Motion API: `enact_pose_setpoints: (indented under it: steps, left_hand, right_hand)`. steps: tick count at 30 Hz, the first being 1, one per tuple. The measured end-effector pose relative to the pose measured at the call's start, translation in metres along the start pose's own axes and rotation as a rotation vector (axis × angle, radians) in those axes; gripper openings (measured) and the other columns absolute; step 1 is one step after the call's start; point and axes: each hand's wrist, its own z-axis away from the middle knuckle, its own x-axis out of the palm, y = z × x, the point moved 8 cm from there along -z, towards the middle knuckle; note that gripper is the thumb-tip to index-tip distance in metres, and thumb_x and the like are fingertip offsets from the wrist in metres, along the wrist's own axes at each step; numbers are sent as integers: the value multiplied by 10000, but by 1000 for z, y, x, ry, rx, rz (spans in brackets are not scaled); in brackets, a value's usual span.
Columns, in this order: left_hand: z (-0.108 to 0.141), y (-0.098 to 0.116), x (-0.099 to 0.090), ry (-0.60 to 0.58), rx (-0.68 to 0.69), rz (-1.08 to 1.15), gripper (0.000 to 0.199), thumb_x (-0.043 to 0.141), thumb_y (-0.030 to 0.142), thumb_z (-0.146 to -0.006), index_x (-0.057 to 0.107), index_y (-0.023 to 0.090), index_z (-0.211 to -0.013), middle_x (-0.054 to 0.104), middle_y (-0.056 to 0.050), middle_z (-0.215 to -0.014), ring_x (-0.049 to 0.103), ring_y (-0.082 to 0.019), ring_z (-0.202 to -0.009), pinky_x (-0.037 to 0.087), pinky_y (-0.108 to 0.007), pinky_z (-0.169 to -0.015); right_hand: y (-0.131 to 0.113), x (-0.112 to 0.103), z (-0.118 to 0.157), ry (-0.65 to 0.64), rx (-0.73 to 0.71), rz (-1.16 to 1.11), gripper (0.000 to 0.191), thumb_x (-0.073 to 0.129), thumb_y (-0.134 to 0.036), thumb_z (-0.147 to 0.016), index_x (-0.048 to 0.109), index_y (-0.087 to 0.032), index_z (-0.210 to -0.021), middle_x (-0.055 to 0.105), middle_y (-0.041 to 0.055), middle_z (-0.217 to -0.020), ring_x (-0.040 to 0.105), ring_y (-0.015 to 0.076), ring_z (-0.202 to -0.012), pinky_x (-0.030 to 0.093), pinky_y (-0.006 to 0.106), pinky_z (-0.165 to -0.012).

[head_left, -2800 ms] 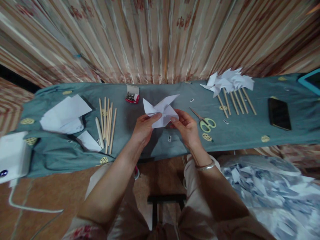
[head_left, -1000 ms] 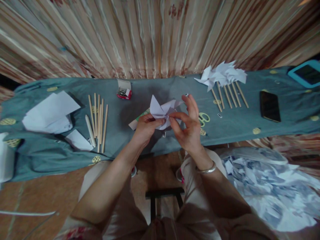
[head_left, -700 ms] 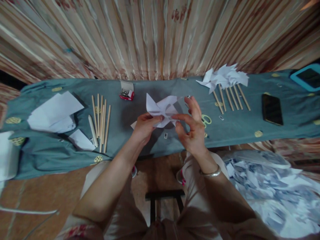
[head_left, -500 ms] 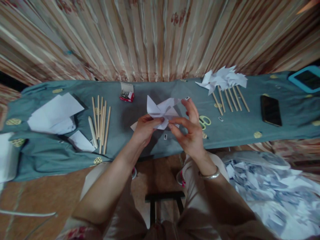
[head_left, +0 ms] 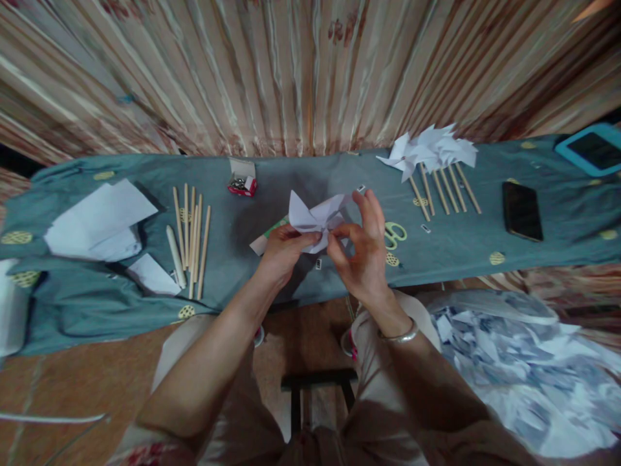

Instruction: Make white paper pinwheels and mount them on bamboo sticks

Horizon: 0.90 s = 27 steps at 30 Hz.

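The left hand [head_left: 284,249] is grasping a folded white paper pinwheel [head_left: 301,217] above the blue-green cloth-covered tabletop [head_left: 466,249]; the right hand [head_left: 365,262] is pinching its centre, fingertips obscuring details, and hiding the blades of green-handled scissors [head_left: 394,237].

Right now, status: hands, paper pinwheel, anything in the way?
Left hand gripping paper pinwheel. Right hand fingering near its centre, pinch unclear. Scissors partly hidden by right hand; no obstruction seen at the pinwheel.
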Motion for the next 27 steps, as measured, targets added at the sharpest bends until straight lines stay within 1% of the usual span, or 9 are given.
enact_pose_setpoints:
  steps: [4, 8, 10, 13, 16, 22, 27]
  left_hand:
    - [-1, 0, 1, -15, 22, -6, 161, 813, 197, -532, 766, 174, -685, 731, -3, -664, 646, -131, -639, 498, -257, -718]
    - [0, 1, 1, -10, 52, -26, 153, 809, 207, -535, 769, 179, -680, 735, -6, -660, 640, -138, -629, 497, -264, -704]
    - [0, 2, 1, 0, 54, -46, 142, 798, 217, -541, 767, 181, -674, 736, -6, -659, 636, -143, -624, 496, -270, -697]
    - [1, 3, 2, 8, 57, -65, 130, 787, 221, -545, 766, 183, -667, 733, -5, -657, 636, -149, -623, 498, -277, -702]
    - [2, 4, 3, 4, 69, -65, 119, 791, 213, -543, 762, 184, -654, 731, -6, -656, 637, -151, -629, 497, -279, -707]
    - [1, 4, 2, 8, 64, -62, 146, 791, 188, -521, 775, 186, -666, 724, 13, -627, 622, -133, -611, 487, -262, -693]
    - [0, 2, 1, 18, 69, -93, 142, 781, 210, -520, 767, 184, -659, 726, 12, -639, 625, -143, -621, 491, -278, -697]
  right_hand:
    - [2, 2, 1, -5, 9, 10, 115, 608, -307, -911, 676, -273, -997, 399, 16, -1557, 209, 316, -1525, 196, 643, -1227]
    - [-1, 1, 1, 10, -4, 42, 88, 591, -260, -916, 677, -259, -936, 423, 18, -1541, 244, 306, -1515, 238, 622, -1220]
    - [-2, 0, 0, 14, -1, 48, 96, 585, -261, -919, 679, -261, -940, 434, 18, -1534, 251, 301, -1512, 249, 617, -1217]
    - [-1, 2, 0, -3, 16, 32, 104, 588, -285, -918, 683, -266, -957, 430, 19, -1538, 238, 305, -1515, 223, 626, -1223]
    - [1, 3, 0, -18, 29, 13, 79, 601, -260, -907, 680, -257, -912, 419, 19, -1544, 227, 306, -1518, 196, 628, -1229]
    - [2, 4, 0, -17, 24, 39, 64, 618, -219, -892, 671, -238, -862, 419, 35, -1535, 232, 315, -1513, 207, 619, -1223]
    - [0, 4, 1, -10, 14, 78, 83, 609, -201, -894, 667, -218, -836, 435, 60, -1517, 265, 318, -1498, 253, 620, -1200]
